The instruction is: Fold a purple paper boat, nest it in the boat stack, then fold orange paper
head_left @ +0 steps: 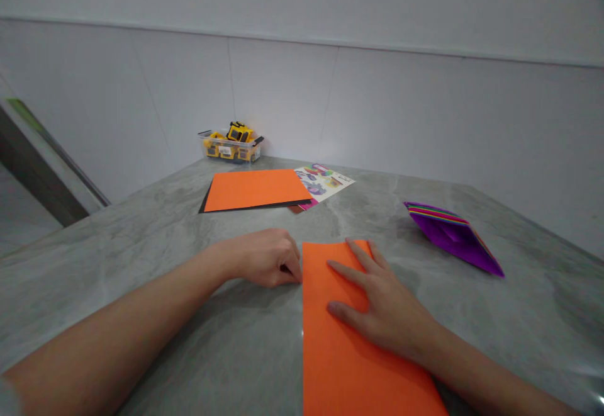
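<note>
A narrow sheet of orange paper (330,365) lies lengthwise on the grey marbled table, running off the bottom of the view. It looks folded, though its layers are hard to make out. My left hand (271,258) is curled, thumb and forefinger pinched together at the paper's left edge, near its far end. Flat on top of the same paper rests my right hand (382,303), its fingers spread and pointing away from me towards the far left.
Farther back, an orange sheet (257,188) lies over dark sheets and partly covers a printed leaflet (330,180). Behind them stands a clear plastic box (231,148) of yellow toy vehicles. At right sits a folded purple stack (448,233) with multicoloured layers. A white wall backs the table.
</note>
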Demonstrator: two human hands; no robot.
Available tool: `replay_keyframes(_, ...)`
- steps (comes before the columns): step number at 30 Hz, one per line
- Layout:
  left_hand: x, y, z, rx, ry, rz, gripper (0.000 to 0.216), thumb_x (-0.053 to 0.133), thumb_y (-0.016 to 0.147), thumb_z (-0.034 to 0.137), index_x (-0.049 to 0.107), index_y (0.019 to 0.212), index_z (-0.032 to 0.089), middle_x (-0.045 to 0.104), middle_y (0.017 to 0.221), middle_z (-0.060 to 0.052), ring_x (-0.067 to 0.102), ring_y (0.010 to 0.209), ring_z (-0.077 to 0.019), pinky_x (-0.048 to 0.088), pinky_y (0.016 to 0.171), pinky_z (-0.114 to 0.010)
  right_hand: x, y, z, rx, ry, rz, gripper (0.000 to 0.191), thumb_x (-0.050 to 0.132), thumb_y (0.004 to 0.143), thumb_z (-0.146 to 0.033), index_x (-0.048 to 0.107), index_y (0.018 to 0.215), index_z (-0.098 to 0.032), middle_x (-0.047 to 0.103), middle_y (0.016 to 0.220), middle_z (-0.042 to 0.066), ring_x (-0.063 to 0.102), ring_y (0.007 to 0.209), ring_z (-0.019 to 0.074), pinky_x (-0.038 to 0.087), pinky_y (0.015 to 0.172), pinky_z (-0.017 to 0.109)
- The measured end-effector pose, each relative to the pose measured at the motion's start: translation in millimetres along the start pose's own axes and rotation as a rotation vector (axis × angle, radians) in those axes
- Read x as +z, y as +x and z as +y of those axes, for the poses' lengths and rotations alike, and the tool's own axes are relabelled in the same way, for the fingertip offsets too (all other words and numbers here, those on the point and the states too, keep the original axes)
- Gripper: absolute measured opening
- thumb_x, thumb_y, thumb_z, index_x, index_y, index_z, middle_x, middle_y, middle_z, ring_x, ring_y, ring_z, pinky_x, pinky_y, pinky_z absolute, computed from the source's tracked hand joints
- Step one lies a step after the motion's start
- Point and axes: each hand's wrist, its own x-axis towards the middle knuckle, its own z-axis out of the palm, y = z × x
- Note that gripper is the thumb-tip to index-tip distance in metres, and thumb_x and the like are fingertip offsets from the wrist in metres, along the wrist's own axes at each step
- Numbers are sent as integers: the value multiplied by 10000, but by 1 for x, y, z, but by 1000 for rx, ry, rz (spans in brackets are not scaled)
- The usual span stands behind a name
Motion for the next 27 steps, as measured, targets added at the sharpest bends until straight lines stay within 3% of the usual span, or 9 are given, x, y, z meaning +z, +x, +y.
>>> replay_keyframes(27, 0, 0, 0, -1, 19, 4, 190, 560, 861, 151, 732, 814, 218, 683, 661, -26, 588, 621, -130, 372, 571, -233, 0, 0, 0, -10, -1, 1, 654, 575, 774, -603, 511, 1345, -290, 195, 1551, 77, 0, 1413, 399, 176, 1116, 529)
